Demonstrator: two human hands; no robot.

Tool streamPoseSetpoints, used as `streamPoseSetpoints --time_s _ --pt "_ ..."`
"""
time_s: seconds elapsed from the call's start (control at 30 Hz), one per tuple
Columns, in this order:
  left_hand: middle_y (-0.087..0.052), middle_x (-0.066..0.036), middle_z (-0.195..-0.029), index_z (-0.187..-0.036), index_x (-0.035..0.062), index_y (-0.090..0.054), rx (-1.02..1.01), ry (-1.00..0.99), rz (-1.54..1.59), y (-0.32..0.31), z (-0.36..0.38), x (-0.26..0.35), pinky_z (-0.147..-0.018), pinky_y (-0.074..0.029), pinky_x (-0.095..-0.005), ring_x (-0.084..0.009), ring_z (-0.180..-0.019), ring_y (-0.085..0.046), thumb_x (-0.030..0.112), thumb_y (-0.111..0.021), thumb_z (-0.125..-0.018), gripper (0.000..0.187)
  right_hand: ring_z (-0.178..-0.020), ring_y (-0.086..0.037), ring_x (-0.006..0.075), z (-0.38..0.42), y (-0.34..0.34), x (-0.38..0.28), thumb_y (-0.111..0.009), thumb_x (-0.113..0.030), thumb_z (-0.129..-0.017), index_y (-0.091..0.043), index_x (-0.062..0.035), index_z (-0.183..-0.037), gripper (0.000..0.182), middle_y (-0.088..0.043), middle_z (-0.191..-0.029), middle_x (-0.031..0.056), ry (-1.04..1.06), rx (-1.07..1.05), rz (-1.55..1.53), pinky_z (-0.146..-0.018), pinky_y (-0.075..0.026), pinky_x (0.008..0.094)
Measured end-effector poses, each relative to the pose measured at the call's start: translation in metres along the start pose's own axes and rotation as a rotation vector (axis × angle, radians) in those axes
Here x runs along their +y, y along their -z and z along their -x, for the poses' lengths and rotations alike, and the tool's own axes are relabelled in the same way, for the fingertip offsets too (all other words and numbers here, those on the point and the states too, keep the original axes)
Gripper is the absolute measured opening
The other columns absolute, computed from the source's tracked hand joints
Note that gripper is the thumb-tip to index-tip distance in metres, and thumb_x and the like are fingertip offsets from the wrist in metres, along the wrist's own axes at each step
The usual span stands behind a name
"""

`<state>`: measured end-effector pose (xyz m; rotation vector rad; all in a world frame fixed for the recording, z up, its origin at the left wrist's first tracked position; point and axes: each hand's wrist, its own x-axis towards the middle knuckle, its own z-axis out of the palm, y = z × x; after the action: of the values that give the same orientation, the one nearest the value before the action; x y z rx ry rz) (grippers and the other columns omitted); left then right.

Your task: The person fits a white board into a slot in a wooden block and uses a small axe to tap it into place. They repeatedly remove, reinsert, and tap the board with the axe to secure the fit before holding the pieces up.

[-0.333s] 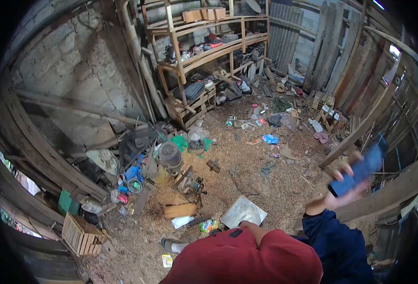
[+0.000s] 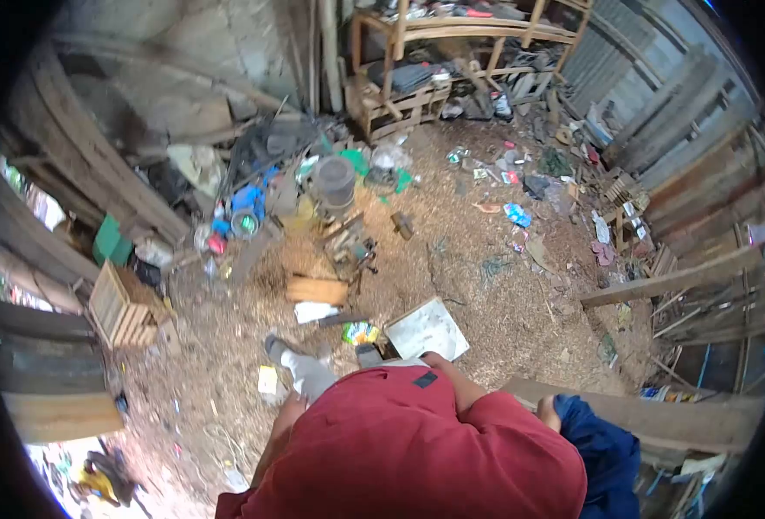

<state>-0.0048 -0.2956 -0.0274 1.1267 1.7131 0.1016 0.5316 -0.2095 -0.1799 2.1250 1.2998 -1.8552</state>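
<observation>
My right hand (image 2: 434, 360) is at the near edge of a square whitish board (image 2: 428, 325). Its fingers are too small and partly covered to show whether they grip it. My left forearm (image 2: 275, 438) comes down beside my red shirt (image 2: 400, 441) toward my leg (image 2: 311, 377); the shirt hides most of that hand. A green and yellow packet (image 2: 360, 333) lies left of the board. Farther left are an orange-brown wood block (image 2: 317, 291) and a white piece (image 2: 316, 312). Just beyond stands a wood-and-metal device (image 2: 350, 246).
Shavings and litter cover the floor (image 2: 521, 320). A slatted wooden crate (image 2: 125, 307) stands left, a dark bucket (image 2: 334, 182) farther back. Wooden shelves (image 2: 478, 35) line the back. Another person's navy sleeve (image 2: 609, 454) is at right, near a low plank (image 2: 685, 415).
The view has tilted down and shifted left. The other person's hand with a phone, raised at right before, is gone from there; their navy sleeve is lower. My left forearm has come into view.
</observation>
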Motion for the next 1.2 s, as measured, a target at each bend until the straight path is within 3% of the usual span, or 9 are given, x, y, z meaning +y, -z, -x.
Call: streamPoseSetpoints --time_s 0.03,0.17,0.37,0.47,0.6,0.67,0.93,1.03,1.2 --pt "-0.066 -0.035 -0.137 -0.145 0.0024 -0.057 0.05 0.066 -0.071 -0.005 -0.002 0.001 -0.109 -0.05 -0.0504 -0.0469 -0.132 -0.063 0.037 -0.057 -0.109 0.05 -0.101 -0.074 0.025 0.0 -0.002 0.005 -0.084 -0.046 -0.087 -0.081 0.0003 -0.12 0.057 -0.082 -0.114 0.0146 0.041 -0.026 -0.08 -0.089 -0.058 0.0414" --pt "-0.075 -0.028 -0.105 -0.114 -0.0002 -0.065 0.178 0.059 -0.012 -0.021 0.019 0.0 -0.087 -0.057 -0.0515 -0.0449 -0.101 -0.074 0.034 -0.065 -0.103 0.036 -0.103 -0.074 0.0248 0.046 0.009 -0.023 -0.084 -0.041 -0.087 -0.079 0.0008 -0.124 0.056 -0.081 -0.115 0.0146 -0.007 -0.073 -0.048 -0.09 -0.058 0.0415" --pt "-0.076 -0.022 -0.099 -0.11 0.005 -0.071 0.506 -0.073 0.047 -0.035 0.024 -0.02 -0.085 -0.058 -0.0486 -0.042 -0.094 -0.074 0.029 -0.065 -0.1 0.027 -0.105 -0.074 0.0269 0.008 0.0 0.009 -0.08 -0.024 -0.091 -0.077 0.0008 -0.13 0.046 -0.08 -0.121 0.0145 -0.044 -0.131 0.073 -0.092 -0.057 0.0435" --pt "-0.076 -0.022 -0.102 -0.111 0.0076 -0.073 0.612 0.01 0.052 -0.02 0.023 -0.014 -0.085 -0.058 -0.0474 -0.0403 -0.095 -0.074 0.027 -0.064 -0.102 0.024 -0.106 -0.074 0.0285 0.012 0.005 0.008 -0.075 -0.014 -0.094 -0.075 0.0009 -0.134 0.043 -0.078 -0.125 0.016 -0.044 -0.175 -0.288 -0.095 -0.058 0.046" --pt "-0.076 -0.021 -0.102 -0.112 0.0073 -0.073 0.743 -0.001 0.187 0.01 0.034 0.014 -0.085 -0.058 -0.0473 -0.0401 -0.093 -0.075 0.028 -0.062 -0.104 0.025 -0.1 -0.075 0.0276 -0.007 0.013 0.022 -0.078 -0.026 -0.096 -0.077 0.0003 -0.13 0.043 -0.08 -0.118 0.0149 -0.011 -0.117 -0.058 -0.084 -0.06 0.0431" --pt "-0.077 -0.019 -0.104 -0.115 0.0051 -0.075 0.782 -0.026 0.247 0.019 0.027 0.003 -0.087 -0.057 -0.0464 -0.0375 -0.096 -0.075 0.03 -0.061 -0.107 0.03 -0.095 -0.075 0.0283 0.046 0.034 -0.036 -0.076 -0.031 -0.097 -0.078 -0.0016 -0.128 0.043 -0.08 -0.114 0.0141 -0.044 -0.099 0.085 -0.081 -0.06 0.0435" --pt "-0.078 -0.017 -0.098 -0.118 0.0056 -0.072 0.469 -0.01 0.326 0.04 0.009 0.01 -0.084 -0.058 -0.0453 -0.0334 -0.089 -0.076 0.029 -0.058 -0.108 0.029 -0.095 -0.071 0.0219 0.066 0.044 -0.112 -0.065 -0.04 -0.103 -0.071 -0.0082 -0.129 0.042 -0.077 -0.113 0.0081 -0.16 -0.064 0.089 -0.077 -0.058 0.0417" --pt "-0.076 -0.015 -0.092 -0.119 0.0033 -0.07 0.429 -0.054 0.437 0.01 -0.042 -0.068 -0.078 -0.057 -0.0422 -0.0288 -0.082 -0.074 0.029 -0.058 -0.109 0.03 -0.098 -0.071 0.0225 0.08 0.049 -0.141 -0.065 -0.041 -0.105 -0.067 -0.0089 -0.136 0.045 -0.077 -0.116 0.0076 -0.167 -0.034 0.009 -0.081 -0.058 0.043" --pt "-0.076 -0.014 -0.09 -0.115 0.0023 -0.07 0.158 0.072 0.664 0.024 -0.064 -0.093 -0.07 -0.056 -0.0383 -0.0207 -0.073 -0.07 0.029 -0.059 -0.109 0.03 -0.1 -0.071 0.0225 0.109 0.073 -0.175 -0.066 -0.039 -0.106 -0.067 -0.0089 -0.137 0.043 -0.076 -0.119 0.0082 -0.122 0.016 0.05 -0.08 -0.057 0.0409"
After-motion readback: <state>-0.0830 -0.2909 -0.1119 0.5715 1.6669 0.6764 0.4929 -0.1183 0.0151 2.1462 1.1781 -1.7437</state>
